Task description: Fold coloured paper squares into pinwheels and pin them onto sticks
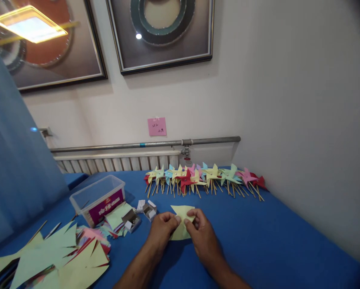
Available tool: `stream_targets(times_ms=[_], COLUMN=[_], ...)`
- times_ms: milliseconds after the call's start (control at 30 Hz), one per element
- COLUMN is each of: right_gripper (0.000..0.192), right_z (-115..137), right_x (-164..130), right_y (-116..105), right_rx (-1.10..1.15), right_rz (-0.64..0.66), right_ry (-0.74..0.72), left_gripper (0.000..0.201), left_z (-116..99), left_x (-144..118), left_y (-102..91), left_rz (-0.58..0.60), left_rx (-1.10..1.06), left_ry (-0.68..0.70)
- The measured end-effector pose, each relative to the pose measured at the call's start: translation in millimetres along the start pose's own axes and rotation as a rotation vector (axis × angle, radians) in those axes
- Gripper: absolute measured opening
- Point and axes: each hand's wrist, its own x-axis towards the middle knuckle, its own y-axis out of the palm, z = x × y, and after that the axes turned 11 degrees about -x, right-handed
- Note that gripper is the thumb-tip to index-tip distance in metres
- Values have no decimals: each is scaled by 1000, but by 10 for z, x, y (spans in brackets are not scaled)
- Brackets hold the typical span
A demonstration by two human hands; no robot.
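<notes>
My left hand (163,228) and my right hand (201,232) both pinch a pale yellow cut paper square (182,212) that lies on the blue table (258,237). The fingertips meet near the middle of the sheet and fold its corners inward. Behind the paper, a long row of finished paper pinwheels (204,178) on wooden sticks lies against the wall side of the table.
A clear plastic box (99,198) with a purple label stands to the left. Small open cardboard boxes (137,216) sit beside it. Stacks of cut coloured paper (62,257) and loose sticks cover the front left. A radiator and pipe (143,145) run along the wall.
</notes>
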Motion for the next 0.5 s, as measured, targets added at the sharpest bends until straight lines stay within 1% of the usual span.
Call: stream_targets(times_ms=[100, 200, 367, 433, 500], right_gripper=[21, 25, 39, 43, 54], right_z=[12, 52, 88, 77, 67], right_x=[-23, -47, -72, -89, -110], right_y=[2, -5, -21, -21, -18], right_rx=[2, 35, 120, 111, 93], right_rz=[47, 96, 196, 239, 265], right_ry=[-6, -7, -72, -87, -114], left_gripper=[44, 41, 36, 37, 37], left_z=[25, 54, 27, -8, -42], left_x=[23, 42, 41, 26, 6], left_y=[-6, -18, -41, -42, -34], left_rz=[-8, -28, -98, -118, -135], left_rx=[11, -40, -105, -138, -183], left_ry=[-27, -20, -18, -15, -1])
